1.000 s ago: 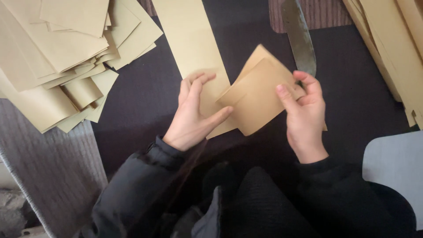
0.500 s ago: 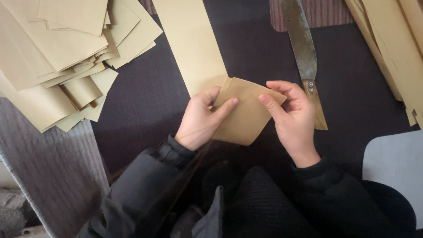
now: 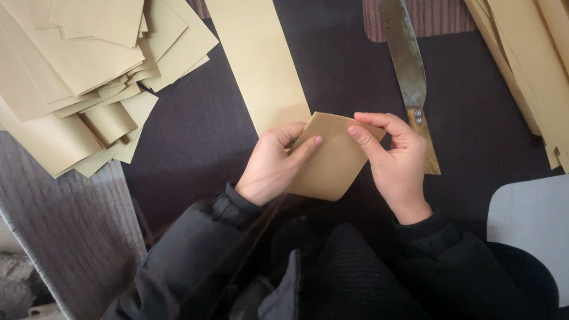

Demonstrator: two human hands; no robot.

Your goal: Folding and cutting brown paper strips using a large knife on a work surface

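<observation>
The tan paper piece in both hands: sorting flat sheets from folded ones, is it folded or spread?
Folded: the tan paper piece shows a doubled top edge with a raised layer.

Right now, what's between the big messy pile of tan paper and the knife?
In the head view, a long tan paper strip lies on the dark cloth between the paper pile and the knife.

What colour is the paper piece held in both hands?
Tan, kraft-paper brown folded paper piece, plain with no pattern; seen in the head view.

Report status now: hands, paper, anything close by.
Left hand and right hand both pinching folded tan paper. Knife lies just past right hand. Paper strip behind; nothing blocking.
</observation>
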